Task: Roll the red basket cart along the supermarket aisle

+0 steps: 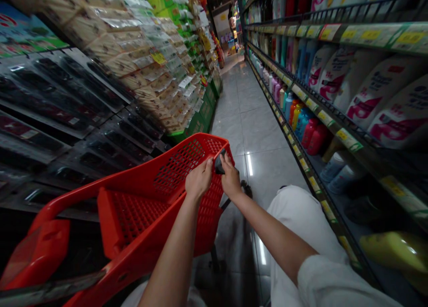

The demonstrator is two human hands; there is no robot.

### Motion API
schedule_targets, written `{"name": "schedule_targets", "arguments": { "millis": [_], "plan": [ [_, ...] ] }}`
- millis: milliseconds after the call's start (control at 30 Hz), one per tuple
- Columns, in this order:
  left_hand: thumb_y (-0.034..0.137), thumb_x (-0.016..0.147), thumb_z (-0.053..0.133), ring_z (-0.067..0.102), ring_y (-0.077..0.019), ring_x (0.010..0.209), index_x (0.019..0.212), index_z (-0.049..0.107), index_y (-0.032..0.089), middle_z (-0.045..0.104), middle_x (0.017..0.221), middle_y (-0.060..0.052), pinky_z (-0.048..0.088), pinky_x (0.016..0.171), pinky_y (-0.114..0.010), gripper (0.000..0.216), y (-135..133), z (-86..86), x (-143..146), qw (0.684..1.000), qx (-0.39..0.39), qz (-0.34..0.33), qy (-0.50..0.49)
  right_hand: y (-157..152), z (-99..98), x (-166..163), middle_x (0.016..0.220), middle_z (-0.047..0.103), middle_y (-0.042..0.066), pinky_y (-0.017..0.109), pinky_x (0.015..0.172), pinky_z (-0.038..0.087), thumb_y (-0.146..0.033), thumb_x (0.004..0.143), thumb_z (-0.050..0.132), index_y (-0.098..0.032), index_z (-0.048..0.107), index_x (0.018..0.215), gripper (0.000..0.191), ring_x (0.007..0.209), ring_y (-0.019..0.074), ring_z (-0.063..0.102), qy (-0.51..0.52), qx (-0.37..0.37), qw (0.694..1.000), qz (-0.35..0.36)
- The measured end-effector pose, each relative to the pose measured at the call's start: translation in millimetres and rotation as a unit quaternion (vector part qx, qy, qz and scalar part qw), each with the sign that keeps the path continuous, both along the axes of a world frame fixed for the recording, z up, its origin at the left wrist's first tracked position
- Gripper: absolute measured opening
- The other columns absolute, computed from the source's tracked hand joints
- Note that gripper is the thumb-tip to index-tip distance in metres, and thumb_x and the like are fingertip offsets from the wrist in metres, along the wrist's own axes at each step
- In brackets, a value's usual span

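A red plastic shopping cart (133, 177) with perforated walls stands in front of me, angled to the left. My left hand (198, 180) is closed on the cart's near side rim, close to its front end, with the thumb on top. Just right of it, my right hand (230, 177) is closed around a small dark object (220, 162) at the cart's front corner. That object is mostly covered by the fingers, so its kind does not show. Both hands are close together but apart from each other.
Shelves on the right hold white bottles with pink labels (372, 90), colourful bottles (314, 135) and a yellow bottle (394, 251). Stacked packages (133, 61) and hanging dark packaged goods (76, 93) line the left. A grey tiled aisle (254, 115) runs ahead between them.
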State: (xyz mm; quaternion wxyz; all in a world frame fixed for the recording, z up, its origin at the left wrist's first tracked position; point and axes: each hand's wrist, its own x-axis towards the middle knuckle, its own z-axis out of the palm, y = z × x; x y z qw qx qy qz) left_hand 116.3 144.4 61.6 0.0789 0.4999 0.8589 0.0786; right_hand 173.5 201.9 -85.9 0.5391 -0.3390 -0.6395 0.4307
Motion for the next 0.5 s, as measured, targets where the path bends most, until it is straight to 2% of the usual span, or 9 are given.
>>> {"name": "schedule_targets", "arguments": {
  "millis": [167,267,333,400,467,500],
  "plan": [
    [0.051,0.1,0.017,0.059,-0.0276,0.124,0.132,0.061,0.032,0.065,0.134,-0.004,0.046,0.1,-0.041,0.058,1,1.8,1,1.0,0.007,0.006,-0.004,-50,-10.8,-5,0.162,0.021,-0.006,0.043,0.122,0.028,0.003,0.082,0.041,-0.035,0.036,0.15,0.078,0.151,0.0196,0.018,-0.017,0.095,0.993,0.061],
    [0.052,0.1,0.016,0.059,-0.0272,0.124,0.132,0.061,0.032,0.065,0.134,-0.004,0.046,0.099,-0.04,0.059,-1,1.8,2,1.0,0.009,0.004,-0.005,-48,-29.4,1,0.16,0.027,-0.006,0.043,0.122,0.028,0.002,0.082,0.041,-0.036,0.043,0.146,0.074,0.151,0.0181,0.015,-0.024,0.134,0.987,0.09],
    [0.052,0.1,0.016,0.06,-0.0275,0.123,0.133,0.06,0.033,0.065,0.133,-0.004,0.047,0.098,-0.04,0.059,-2,1.1,2,1.0,0.007,0.003,-0.002,-34,-45.1,6,0.158,0.034,-0.004,0.044,0.122,0.027,0.003,0.079,0.041,-0.034,0.047,0.144,0.075,0.15,0.0175,0.02,-0.02,0.096,0.992,0.077],
    [0.053,0.1,0.016,0.061,-0.0283,0.122,0.134,0.059,0.033,0.065,0.133,-0.004,0.047,0.097,-0.041,0.059,-3,0.4,1,1.0,0.003,0.003,0.005,-15,-58.2,9,0.156,0.038,0.0,0.044,0.122,0.026,0.005,0.073,0.04,-0.029,0.049,0.143,0.079,0.148,0.018,0.028,-0.002,-0.001,1.0,0.031],
    [0.053,0.1,0.016,0.061,-0.0294,0.121,0.136,0.058,0.034,0.065,0.133,-0.005,0.047,0.096,-0.042,0.058,-3,0.4,1,1.0,-0.004,0.003,0.01,3,-63.3,10,0.154,0.042,0.003,0.045,0.122,0.025,0.005,0.068,0.038,-0.024,0.049,0.144,0.082,0.145,0.0181,0.034,0.032,-0.102,0.994,-0.031],
    [0.052,0.1,0.016,0.061,-0.0297,0.121,0.136,0.057,0.034,0.065,0.133,-0.005,0.048,0.096,-0.042,0.058,-3,0.6,1,1.0,-0.007,0.002,0.012,11,-62.1,9,0.153,0.044,0.003,0.045,0.122,0.024,0.004,0.067,0.038,-0.023,0.047,0.145,0.082,0.145,0.0175,0.036,0.053,-0.129,0.989,-0.055]
  ]
}}
